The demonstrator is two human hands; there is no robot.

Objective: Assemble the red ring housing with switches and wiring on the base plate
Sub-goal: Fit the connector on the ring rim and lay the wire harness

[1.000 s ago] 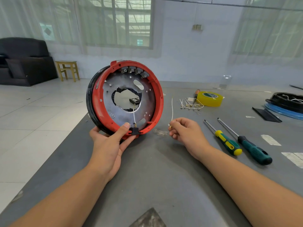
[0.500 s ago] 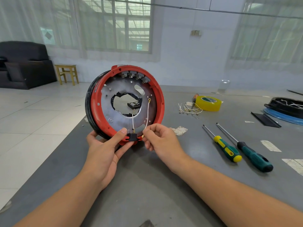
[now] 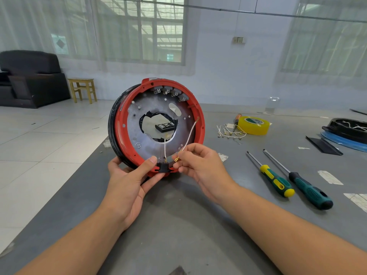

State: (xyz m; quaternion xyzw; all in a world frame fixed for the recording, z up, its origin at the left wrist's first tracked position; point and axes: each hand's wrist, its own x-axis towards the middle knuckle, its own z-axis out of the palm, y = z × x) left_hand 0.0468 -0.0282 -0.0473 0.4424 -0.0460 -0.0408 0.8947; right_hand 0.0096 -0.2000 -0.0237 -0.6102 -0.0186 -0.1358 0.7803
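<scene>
Left hand (image 3: 127,181) grips the upright red ring housing (image 3: 119,128); right hand (image 3: 200,165) pinches a white wire (image 3: 189,133).

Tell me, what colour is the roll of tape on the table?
The roll of tape is yellow, seen best in the head view, the only one.

one head-worn view, looking forward and down, close over the table (image 3: 178,225).

table (image 3: 178,225): grey | right: two screwdrivers (image 3: 294,181), side by side | far: yellow tape (image 3: 254,125), loose wires (image 3: 231,132) beside | right edge: black strip (image 3: 322,145)
</scene>
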